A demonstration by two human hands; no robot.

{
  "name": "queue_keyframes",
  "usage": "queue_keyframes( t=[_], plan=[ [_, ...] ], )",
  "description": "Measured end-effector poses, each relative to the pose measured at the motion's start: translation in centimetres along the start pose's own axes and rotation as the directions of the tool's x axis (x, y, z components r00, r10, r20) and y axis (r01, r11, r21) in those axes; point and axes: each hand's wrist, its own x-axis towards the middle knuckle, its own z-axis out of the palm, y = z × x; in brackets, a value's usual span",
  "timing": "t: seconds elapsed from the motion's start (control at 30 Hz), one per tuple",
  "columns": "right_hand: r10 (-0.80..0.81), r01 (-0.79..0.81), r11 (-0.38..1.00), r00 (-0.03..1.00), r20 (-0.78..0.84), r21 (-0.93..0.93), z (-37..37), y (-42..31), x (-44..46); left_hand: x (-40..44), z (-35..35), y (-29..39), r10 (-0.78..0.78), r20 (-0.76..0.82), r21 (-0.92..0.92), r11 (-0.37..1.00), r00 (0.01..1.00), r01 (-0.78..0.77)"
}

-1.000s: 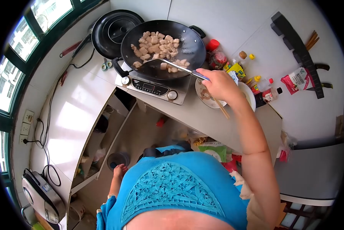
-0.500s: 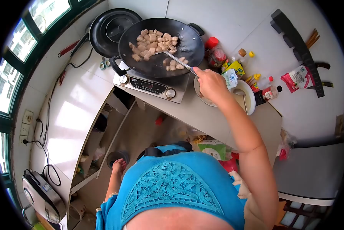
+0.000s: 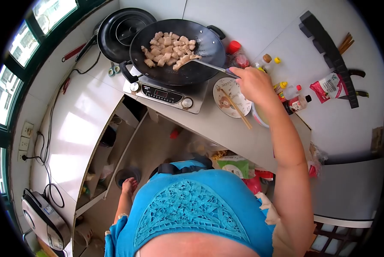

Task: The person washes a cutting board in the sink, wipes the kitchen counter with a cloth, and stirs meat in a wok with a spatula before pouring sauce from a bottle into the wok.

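My right hand [image 3: 254, 83] is closed around the handle of a metal spatula [image 3: 211, 66] and stands out past the right side of a black wok [image 3: 200, 77]. The spatula's head is hidden under pale cubes of meat [image 3: 166, 47] gathered in the middle and left of the wok. Under the wok is an induction cooker [image 3: 162, 94] with a lit display and two knobs. My left hand [image 3: 130, 185] hangs low by my side, its fingers loosely bent and apart, holding nothing.
A patterned plate [image 3: 230, 92] with chopsticks [image 3: 237, 109] lies right of the cooker, beside a partly hidden bowl [image 3: 259, 115]. Bottles [image 3: 297, 103] line the wall. A black lid [image 3: 110, 47] leans behind the wok; scissors [image 3: 113, 69] and a rice cooker [image 3: 46, 220] are left.
My right hand has moved right and slightly down with the spatula. The loose meat at the wok's near side has been pushed up to the main heap. The plate with chopsticks is now uncovered.
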Motion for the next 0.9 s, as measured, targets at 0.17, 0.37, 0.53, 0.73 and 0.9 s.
queue_keyframes(
  t=[0.17, 0.37, 0.53, 0.73, 0.9],
  plan=[
    [0.031, -0.030, 1.000, 0.988, -0.154, 0.008, 1.6, 0.4, 2.1, 0.6, 0.4, 0.9, 0.045, 0.045, -0.109, 0.993, 0.998, -0.039],
    [-0.022, 0.024, 1.000, 0.997, -0.076, 0.019, 7.8, -1.3, 3.0, 0.4, -0.2, -0.3, 0.001, -0.015, -0.060, 0.998, 1.000, -0.002],
    [-0.042, 0.041, 0.998, 0.999, -0.007, -0.043, 6.6, -1.2, -1.2, -1.6, -0.4, -0.8, -0.011, -0.039, -0.048, 0.999, 0.999, 0.009],
    [-0.038, 0.034, 0.998, 0.995, -0.091, -0.053, 8.3, -2.9, 2.2, -3.4, -0.1, -0.1, 0.083, -0.006, 0.129, 0.988, 0.997, -0.082],
    [-0.019, 0.019, 1.000, 0.994, -0.110, -0.002, 2.7, -1.4, 1.0, -0.1, -0.3, 0.6, 0.033, 0.022, -0.081, 0.996, 0.999, -0.031]
  ],
)
